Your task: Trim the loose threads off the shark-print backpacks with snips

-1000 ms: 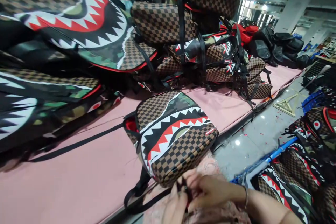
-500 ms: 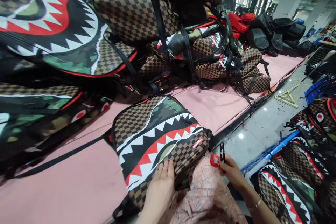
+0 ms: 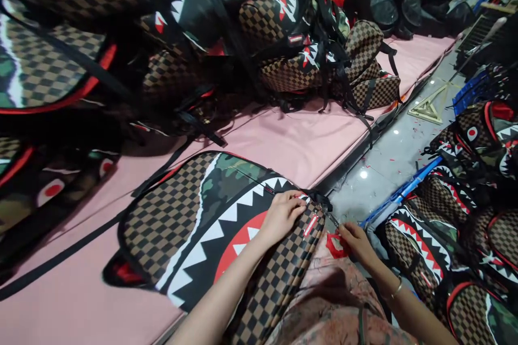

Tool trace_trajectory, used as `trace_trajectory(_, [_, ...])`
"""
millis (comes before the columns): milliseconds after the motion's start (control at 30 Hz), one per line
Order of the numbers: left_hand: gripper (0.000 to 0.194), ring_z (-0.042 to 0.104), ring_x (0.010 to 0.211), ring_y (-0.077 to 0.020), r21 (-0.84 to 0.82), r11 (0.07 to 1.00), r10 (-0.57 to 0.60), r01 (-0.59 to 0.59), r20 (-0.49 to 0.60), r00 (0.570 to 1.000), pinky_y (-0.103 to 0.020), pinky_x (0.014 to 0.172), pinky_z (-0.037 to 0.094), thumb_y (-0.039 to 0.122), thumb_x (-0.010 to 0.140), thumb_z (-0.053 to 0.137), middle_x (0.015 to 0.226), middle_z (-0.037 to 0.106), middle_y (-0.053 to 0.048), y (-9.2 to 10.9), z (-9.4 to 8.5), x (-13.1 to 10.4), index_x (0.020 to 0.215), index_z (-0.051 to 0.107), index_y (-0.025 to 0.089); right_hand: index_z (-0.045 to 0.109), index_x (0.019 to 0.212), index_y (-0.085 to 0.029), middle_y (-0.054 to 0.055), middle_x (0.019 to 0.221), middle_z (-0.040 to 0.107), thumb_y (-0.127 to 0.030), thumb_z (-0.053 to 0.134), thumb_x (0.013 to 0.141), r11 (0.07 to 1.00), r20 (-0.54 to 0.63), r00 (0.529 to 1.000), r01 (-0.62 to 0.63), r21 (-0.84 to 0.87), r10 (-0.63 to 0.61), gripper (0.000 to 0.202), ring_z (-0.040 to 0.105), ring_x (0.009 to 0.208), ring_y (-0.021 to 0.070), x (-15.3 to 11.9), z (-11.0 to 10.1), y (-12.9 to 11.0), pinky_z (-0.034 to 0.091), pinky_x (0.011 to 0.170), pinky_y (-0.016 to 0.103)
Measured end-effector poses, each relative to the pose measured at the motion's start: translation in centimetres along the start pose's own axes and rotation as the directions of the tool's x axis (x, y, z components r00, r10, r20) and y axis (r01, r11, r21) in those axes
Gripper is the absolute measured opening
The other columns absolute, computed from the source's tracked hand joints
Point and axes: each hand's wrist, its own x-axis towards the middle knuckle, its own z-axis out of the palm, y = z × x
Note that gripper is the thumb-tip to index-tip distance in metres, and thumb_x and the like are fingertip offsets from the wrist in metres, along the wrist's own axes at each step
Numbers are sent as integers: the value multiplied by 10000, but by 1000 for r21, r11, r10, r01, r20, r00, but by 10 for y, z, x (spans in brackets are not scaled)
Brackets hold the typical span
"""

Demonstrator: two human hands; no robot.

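Observation:
A backpack with brown-and-black checks, camouflage and a shark-mouth print lies in front of me on a pink-covered table. Reaching across it, my left hand is closed, its fingers pinching the bag's edge beside a small red label. My right hand grips black thread snips, whose tips point at that same edge, close to the left fingers. Below the snips a red piece hangs at the right fingers; its kind is unclear. What exactly the left fingertips pinch is too small to make out.
Similar backpacks are piled along the table's far side. A black strap crosses the pink cover at left. More bags lie low on the right beside a blue edge. A yellowish triangular frame stands on the floor.
My left hand has gone from lying flat on the bag's front to pinching its right edge. The snips have come to that edge. The bag has turned and appears nearer; the view has shifted.

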Motion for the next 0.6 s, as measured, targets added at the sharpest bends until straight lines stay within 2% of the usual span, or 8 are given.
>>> trace_trajectory(67, [233, 477, 1062, -231, -12, 999, 35, -34, 82, 996, -407, 927, 353, 342, 823, 476, 1131, 580, -62, 6, 6, 16, 835, 665, 206, 467, 701, -183, -66, 522, 342, -600, 416, 780, 998, 14, 999, -30, 46, 30, 428, 307, 442, 78, -3, 1, 3, 222, 418, 211])
trace_trajectory(167, [146, 466, 1059, -247, -10, 1000, 15, -14, 161, 987, -427, 895, 348, 332, 752, 582, 1132, 578, -43, 15, 12, 26, 725, 661, 213, 459, 677, -182, -66, 513, 336, -570, 405, 796, 1000, 16, 1000, -11, 18, 11, 410, 305, 449, 80, -6, 3, 2, 229, 425, 212])
trace_trajectory(300, [108, 506, 984, -222, -87, 996, -8, 24, 177, 984, -406, 877, 347, 266, 728, 600, 1056, 615, -29, 14, 16, 29, 656, 651, 203, 454, 609, -180, -41, 522, 399, -439, 386, 850, 982, 17, 997, 83, -172, -82, 360, 362, 503, 99, -4, 6, -11, 268, 479, 226])
trace_trajectory(433, [95, 530, 956, -212, -153, 988, -9, 36, 179, 984, -388, 886, 352, 237, 703, 606, 1025, 629, -28, 8, 18, 30, 630, 655, 203, 500, 646, -174, -13, 590, 482, -291, 378, 878, 844, 73, 977, 209, -494, -199, 287, 418, 578, 120, 4, 10, -27, 276, 546, 244])
trace_trajectory(600, [78, 542, 954, -219, -195, 980, -11, 40, 149, 989, -394, 894, 364, 218, 668, 620, 1008, 637, -31, 10, 19, 30, 597, 650, 210, 525, 720, -175, 0, 624, 511, -280, 397, 881, 705, 148, 965, 259, -660, -217, 231, 433, 576, 122, 14, 10, -37, 238, 540, 246])
